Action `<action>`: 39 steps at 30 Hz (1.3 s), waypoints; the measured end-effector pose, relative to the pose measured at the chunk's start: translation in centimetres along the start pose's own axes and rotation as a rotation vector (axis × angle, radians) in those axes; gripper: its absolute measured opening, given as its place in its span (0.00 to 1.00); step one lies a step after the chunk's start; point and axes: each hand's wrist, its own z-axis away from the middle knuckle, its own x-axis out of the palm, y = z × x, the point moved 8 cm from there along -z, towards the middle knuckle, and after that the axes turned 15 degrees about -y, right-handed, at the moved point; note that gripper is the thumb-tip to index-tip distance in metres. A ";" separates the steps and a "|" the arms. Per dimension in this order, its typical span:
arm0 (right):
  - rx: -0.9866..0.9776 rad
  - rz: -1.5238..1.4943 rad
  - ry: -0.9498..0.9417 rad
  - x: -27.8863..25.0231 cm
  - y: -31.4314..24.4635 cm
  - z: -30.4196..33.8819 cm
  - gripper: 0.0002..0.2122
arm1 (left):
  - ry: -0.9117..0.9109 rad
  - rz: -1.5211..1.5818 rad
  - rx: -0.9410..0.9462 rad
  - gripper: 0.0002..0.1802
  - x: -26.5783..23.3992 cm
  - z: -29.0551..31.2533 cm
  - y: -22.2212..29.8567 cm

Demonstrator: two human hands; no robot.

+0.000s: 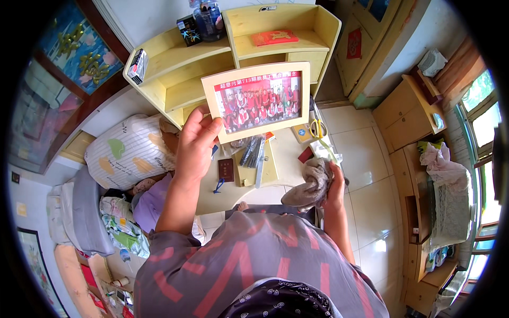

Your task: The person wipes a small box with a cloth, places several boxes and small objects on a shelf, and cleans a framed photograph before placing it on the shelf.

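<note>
My left hand [195,146] grips the lower left corner of a framed group photo [260,103], thumb on the front of its pale wooden frame. The frame is raised above the desk [209,197] and hides part of the shelves behind it. In my right hand [335,186], a crumpled grey-brown cloth [310,183] hangs bunched over the desk's right end. A dark red booklet [226,170] lies on the desk below the photo, beside a bundle of grey strips [253,151]. Yellow-handled scissors [318,129] are just beyond the cloth.
A pale yellow shelf unit [183,63] rises at the back, with a blue water bottle [209,22], a dark box [189,30] and a red packet [274,37]. Left of the desk are a striped pillow [127,153] and piled clothes [124,225]. Wooden cabinets [405,114] line the right.
</note>
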 end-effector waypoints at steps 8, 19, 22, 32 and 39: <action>-0.545 0.936 0.068 12.3 -10.2 -2.7 0.14 | -0.059 -0.172 0.005 0.14 2.7 -0.1 -2.8; -0.553 1.546 -0.228 18.7 -4.1 -4.6 0.08 | -0.008 -0.076 -0.008 0.18 1.6 -1.7 -4.3; -0.492 1.656 -0.062 15.5 -5.0 -3.6 0.08 | -0.014 -0.047 0.002 0.17 1.3 -1.7 -4.5; -0.201 1.340 0.289 4.9 -7.2 -0.3 0.12 | 0.065 0.132 0.154 0.17 0.8 -2.6 -0.6; -0.633 1.004 0.095 10.4 -10.9 0.1 0.13 | 0.022 0.151 0.167 0.17 3.2 -2.5 -2.3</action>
